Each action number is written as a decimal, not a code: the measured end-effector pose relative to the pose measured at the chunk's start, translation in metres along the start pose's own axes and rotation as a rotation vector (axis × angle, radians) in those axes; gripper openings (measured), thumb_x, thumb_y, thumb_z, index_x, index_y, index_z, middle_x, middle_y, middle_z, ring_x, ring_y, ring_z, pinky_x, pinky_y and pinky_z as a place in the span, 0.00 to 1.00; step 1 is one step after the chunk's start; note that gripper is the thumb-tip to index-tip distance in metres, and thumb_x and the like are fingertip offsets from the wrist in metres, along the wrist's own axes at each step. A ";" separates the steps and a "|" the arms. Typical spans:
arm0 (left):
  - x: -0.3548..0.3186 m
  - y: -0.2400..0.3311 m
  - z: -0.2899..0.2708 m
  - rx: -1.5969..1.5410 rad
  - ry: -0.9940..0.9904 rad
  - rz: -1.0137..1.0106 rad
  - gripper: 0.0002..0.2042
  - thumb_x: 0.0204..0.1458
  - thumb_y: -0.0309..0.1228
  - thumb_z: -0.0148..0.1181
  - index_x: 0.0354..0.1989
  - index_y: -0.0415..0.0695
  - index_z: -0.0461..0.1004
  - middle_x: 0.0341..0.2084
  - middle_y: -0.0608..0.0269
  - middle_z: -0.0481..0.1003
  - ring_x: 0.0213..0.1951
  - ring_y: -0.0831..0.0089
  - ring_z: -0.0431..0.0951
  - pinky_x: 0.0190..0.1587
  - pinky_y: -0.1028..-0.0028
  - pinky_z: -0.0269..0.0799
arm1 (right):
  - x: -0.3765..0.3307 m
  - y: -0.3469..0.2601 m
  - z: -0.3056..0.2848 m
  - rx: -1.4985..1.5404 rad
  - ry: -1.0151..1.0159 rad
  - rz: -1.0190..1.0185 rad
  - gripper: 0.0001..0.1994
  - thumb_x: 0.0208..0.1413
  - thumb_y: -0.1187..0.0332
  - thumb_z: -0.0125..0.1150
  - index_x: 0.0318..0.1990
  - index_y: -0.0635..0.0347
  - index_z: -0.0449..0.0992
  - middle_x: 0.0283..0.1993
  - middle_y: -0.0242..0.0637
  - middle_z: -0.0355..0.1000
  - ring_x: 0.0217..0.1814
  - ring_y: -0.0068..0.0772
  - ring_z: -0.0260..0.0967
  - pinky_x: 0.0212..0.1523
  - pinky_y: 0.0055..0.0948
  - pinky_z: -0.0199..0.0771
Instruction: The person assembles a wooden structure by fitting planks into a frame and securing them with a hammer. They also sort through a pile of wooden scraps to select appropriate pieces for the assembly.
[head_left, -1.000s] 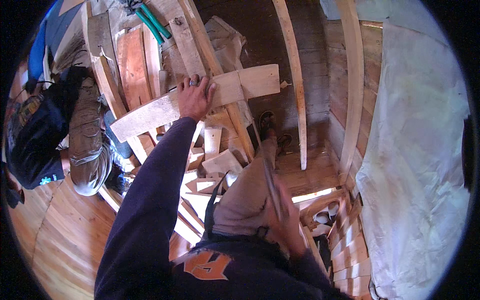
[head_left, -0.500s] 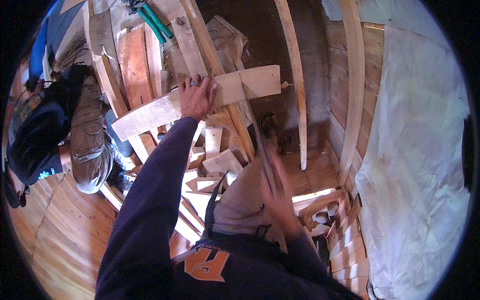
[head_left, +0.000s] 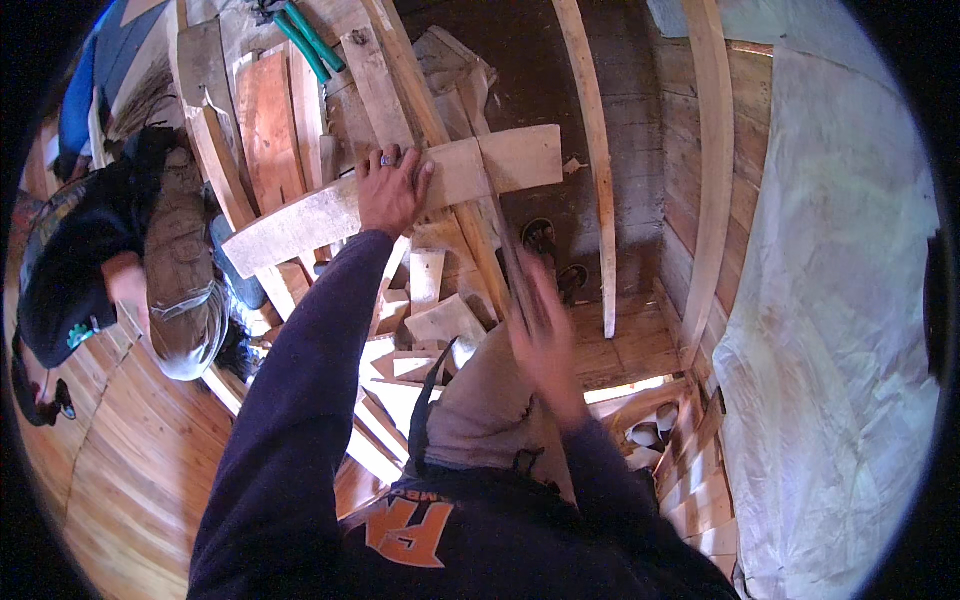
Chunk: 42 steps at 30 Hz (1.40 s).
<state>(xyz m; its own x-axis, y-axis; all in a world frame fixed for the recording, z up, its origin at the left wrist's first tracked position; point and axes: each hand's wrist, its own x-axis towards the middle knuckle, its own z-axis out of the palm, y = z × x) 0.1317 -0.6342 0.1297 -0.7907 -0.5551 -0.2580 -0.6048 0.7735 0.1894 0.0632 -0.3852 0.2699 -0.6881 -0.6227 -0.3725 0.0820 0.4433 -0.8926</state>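
Note:
A pale wooden board lies crosswise over a long beam. My left hand holds the board down, its fingers bent over the far edge. A ring shows on one finger. In my right hand, blurred by motion, is a handsaw. Its narrow blade runs up to the board and sits in a cut right of my left hand. The board's right end sticks out past the blade, still joined at the cut as far as I can see. The saw's handle is mostly hidden by my fingers.
Wood offcuts are heaped below the board, beside my leg. Long-handled green cutters lie at the top. A co-worker crouches at the left. Upright studs and a pale plastic sheet stand to the right.
My right hand and the handsaw have moved forward, toward the board. My left hand and the board are almost where they were. The co-worker's arm at the left has shifted.

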 end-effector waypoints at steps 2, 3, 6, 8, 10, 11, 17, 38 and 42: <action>0.001 0.010 0.005 0.004 -0.004 0.033 0.20 0.60 0.50 0.46 0.48 0.48 0.73 0.46 0.49 0.72 0.51 0.49 0.69 0.57 0.50 0.57 | 0.084 0.002 0.021 0.086 -0.066 0.198 0.26 0.54 0.80 0.54 0.63 0.64 0.63 0.60 0.48 0.68 0.61 0.36 0.67 0.61 0.28 0.63; 0.001 0.003 0.006 0.033 -0.010 0.026 0.20 0.60 0.49 0.46 0.48 0.49 0.73 0.47 0.49 0.72 0.51 0.49 0.69 0.57 0.50 0.58 | 0.083 -0.006 0.020 0.110 -0.078 0.220 0.26 0.54 0.80 0.54 0.63 0.63 0.63 0.61 0.48 0.68 0.62 0.36 0.67 0.61 0.29 0.63; -0.014 -0.001 0.014 0.054 -0.057 0.009 0.20 0.60 0.50 0.45 0.49 0.49 0.73 0.47 0.49 0.72 0.53 0.48 0.68 0.57 0.49 0.58 | 0.027 -0.016 0.004 0.059 -0.066 0.171 0.26 0.55 0.80 0.53 0.63 0.62 0.63 0.62 0.49 0.66 0.64 0.36 0.65 0.63 0.31 0.62; -0.004 -0.017 0.008 0.088 -0.004 0.003 0.21 0.60 0.50 0.45 0.50 0.49 0.72 0.47 0.50 0.72 0.52 0.49 0.68 0.56 0.50 0.58 | -0.047 -0.026 -0.021 -0.041 -0.092 0.090 0.25 0.56 0.79 0.51 0.63 0.63 0.62 0.63 0.50 0.64 0.66 0.38 0.62 0.64 0.33 0.60; -0.006 -0.016 0.005 0.094 0.045 0.010 0.21 0.60 0.51 0.44 0.50 0.49 0.72 0.47 0.50 0.72 0.51 0.51 0.68 0.55 0.51 0.58 | -0.102 -0.040 -0.050 -0.131 -0.217 0.229 0.25 0.58 0.76 0.49 0.64 0.66 0.60 0.65 0.53 0.62 0.68 0.42 0.60 0.66 0.37 0.57; -0.009 -0.011 0.003 0.094 0.062 0.018 0.21 0.60 0.51 0.43 0.50 0.49 0.72 0.47 0.50 0.72 0.51 0.51 0.68 0.54 0.52 0.58 | -0.108 -0.035 -0.053 -0.156 -0.231 0.242 0.25 0.58 0.76 0.49 0.65 0.66 0.60 0.65 0.53 0.62 0.68 0.42 0.60 0.67 0.37 0.57; 0.007 0.006 0.016 0.062 0.047 0.064 0.21 0.60 0.50 0.44 0.51 0.49 0.71 0.47 0.50 0.71 0.51 0.51 0.68 0.54 0.51 0.58 | 0.130 0.003 0.028 -0.041 -0.071 0.165 0.28 0.52 0.81 0.54 0.64 0.61 0.63 0.60 0.50 0.69 0.62 0.38 0.67 0.61 0.29 0.64; -0.006 -0.009 0.007 0.103 0.036 0.020 0.20 0.60 0.49 0.45 0.53 0.50 0.71 0.47 0.49 0.71 0.51 0.50 0.68 0.56 0.49 0.58 | -0.090 -0.058 -0.045 -0.078 -0.153 0.312 0.24 0.55 0.80 0.52 0.61 0.68 0.64 0.62 0.52 0.65 0.67 0.42 0.62 0.66 0.38 0.59; -0.008 -0.005 -0.003 0.046 0.028 0.015 0.19 0.61 0.48 0.45 0.48 0.48 0.72 0.45 0.50 0.72 0.50 0.50 0.69 0.54 0.50 0.58 | -0.053 -0.021 -0.021 0.004 -0.108 0.301 0.24 0.55 0.81 0.52 0.61 0.66 0.65 0.61 0.50 0.66 0.66 0.40 0.63 0.65 0.35 0.60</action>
<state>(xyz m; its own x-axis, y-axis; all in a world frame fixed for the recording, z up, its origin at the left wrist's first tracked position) 0.1406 -0.6342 0.1333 -0.8022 -0.5513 -0.2292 -0.5886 0.7945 0.1492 0.0828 -0.3482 0.3135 -0.5524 -0.5290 -0.6442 0.2733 0.6152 -0.7395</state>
